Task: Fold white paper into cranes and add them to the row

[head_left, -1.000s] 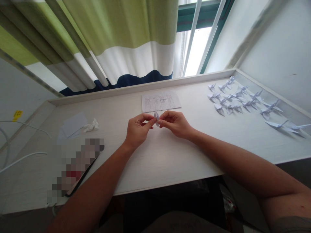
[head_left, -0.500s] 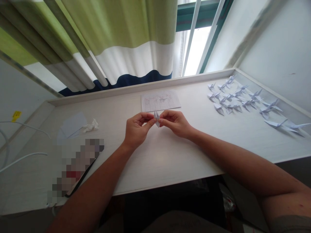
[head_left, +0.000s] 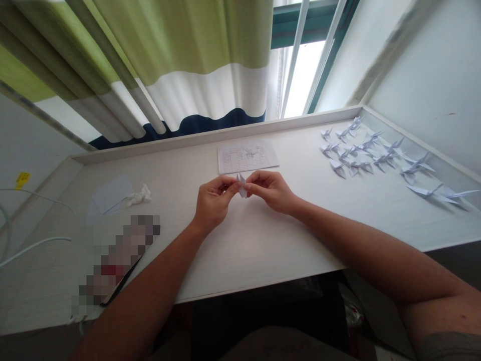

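At the white table (head_left: 263,240) under the window, your left hand (head_left: 212,200) and right hand (head_left: 272,190) each pinch the folded paper (head_left: 241,184), grip closed, raised so both sets of fingertips reach it.

Both hands (head_left: 240,198) pinch folded paper (head_left: 241,184) — above desk (head_left: 248,245).

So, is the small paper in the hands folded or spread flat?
Folded: the small paper is a narrow pointed shape, pinched between the fingertips of the left hand and right hand.

Small folded white paper piece (head_left: 241,184) — upright, pinched above desk.
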{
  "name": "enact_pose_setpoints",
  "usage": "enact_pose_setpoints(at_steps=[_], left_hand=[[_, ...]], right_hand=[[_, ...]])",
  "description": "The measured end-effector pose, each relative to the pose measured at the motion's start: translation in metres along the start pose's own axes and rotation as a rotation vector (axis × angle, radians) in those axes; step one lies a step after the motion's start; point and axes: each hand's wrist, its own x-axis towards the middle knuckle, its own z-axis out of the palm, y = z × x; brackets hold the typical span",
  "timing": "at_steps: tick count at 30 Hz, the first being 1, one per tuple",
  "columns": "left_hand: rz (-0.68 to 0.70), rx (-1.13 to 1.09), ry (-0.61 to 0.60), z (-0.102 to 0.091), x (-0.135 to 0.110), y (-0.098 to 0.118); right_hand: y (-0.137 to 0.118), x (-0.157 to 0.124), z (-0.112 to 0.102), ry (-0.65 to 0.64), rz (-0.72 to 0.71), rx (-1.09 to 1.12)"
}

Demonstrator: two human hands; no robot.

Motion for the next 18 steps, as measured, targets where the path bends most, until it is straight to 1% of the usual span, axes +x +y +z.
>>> enact_pose_setpoints(at_steps=[3,6,10,16,18], left_hand=[[0.010,0.014,0.008,0.0007,-0.0001,0.0004],[-0.022,0.059,0.021,0.0021,-0.0005,0.0026],[-0.059,0.027,0.037,0.0042,-0.0016,0.0049],[-0.043,0.043,0.048,0.0006,-0.0008,0.0071],[-0.030,0.043,0.028,-0.0016,0.0003,0.0082]], right_hand=[[0.0000,0.0007,0.0002,-0.005,-0.008,0.011],[0.0018,0.0012,-0.0004,-0.005,-0.009,0.008],[0.0039,0.0012,-0.0010,0.011,-0.009,0.012],[0.0015,0.0007,-0.0010,0.027,0.006,0.003],[0.0003,0.0006,-0.0012,0.017,0.011,0.008]])
